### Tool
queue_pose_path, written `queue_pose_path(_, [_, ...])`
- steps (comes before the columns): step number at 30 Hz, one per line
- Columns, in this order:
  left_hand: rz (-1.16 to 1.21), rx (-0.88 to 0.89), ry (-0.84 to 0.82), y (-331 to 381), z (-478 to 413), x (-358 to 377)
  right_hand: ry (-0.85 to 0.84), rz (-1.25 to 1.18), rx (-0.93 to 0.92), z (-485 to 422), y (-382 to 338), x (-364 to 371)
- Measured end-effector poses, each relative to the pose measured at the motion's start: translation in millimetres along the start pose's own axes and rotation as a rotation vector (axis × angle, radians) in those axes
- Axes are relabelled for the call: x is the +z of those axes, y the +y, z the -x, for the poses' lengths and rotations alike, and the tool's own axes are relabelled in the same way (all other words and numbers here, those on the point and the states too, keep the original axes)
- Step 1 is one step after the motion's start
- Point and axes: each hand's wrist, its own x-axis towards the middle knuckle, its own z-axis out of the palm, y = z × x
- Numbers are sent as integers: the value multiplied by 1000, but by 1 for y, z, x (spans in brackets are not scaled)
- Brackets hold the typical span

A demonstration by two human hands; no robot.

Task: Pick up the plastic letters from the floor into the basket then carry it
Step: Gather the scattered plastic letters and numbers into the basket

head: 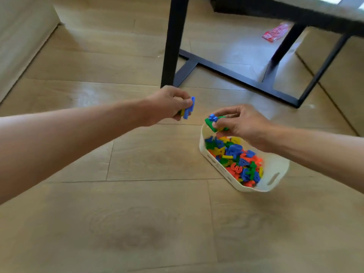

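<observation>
The left hand (167,104) is curled and pinches a blue letter (189,107), with a yellow piece (182,112) tucked under it, so it holds at least two. It is up in the air, a little to the left of the basket. The right hand (242,125) is curled too and holds a green letter (209,124) with a small blue letter (213,117) on top, right over the far end of the basket (275,170). The one white basket sits on the floor (137,213) and has a big pile of letters (236,158) inside, red, blue, green and yellow, too many to count. No loose letters show on the floor in this view, so the picking up looks almost done. What seems left is to drop in the letters from both hands, then lift the basket and carry it. The basket is not yet lifted. Farther away stands one black desk (173,42), and one red packet (275,32) lies on the floor under it.
</observation>
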Motion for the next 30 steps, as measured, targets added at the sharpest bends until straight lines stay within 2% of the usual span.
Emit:
queue_pose_path(4, [-52, -21, -79, 29, -3, 53, 122, -91, 28, 15, 15, -41])
queue_pose_path(12, [-54, -64, -102, 17, -24, 131, 249, -127, 109, 19, 94, -68])
queue_pose_path(18, [-43, -81, -52, 6, -39, 144, 267, -126, 135, 11, 107, -83])
queue_pose_path(24, [82, -58, -124, 9, -37, 144, 219, -123, 174, 4, 108, -81])
queue_pose_path(27, [52, -66, -127, 10, -39, 145, 197, -131, 195, 5, 106, -80])
queue_pose_path(30, [-19, -28, -40, 7, -43, 144, 282, -169, 171, 10, 104, -81])
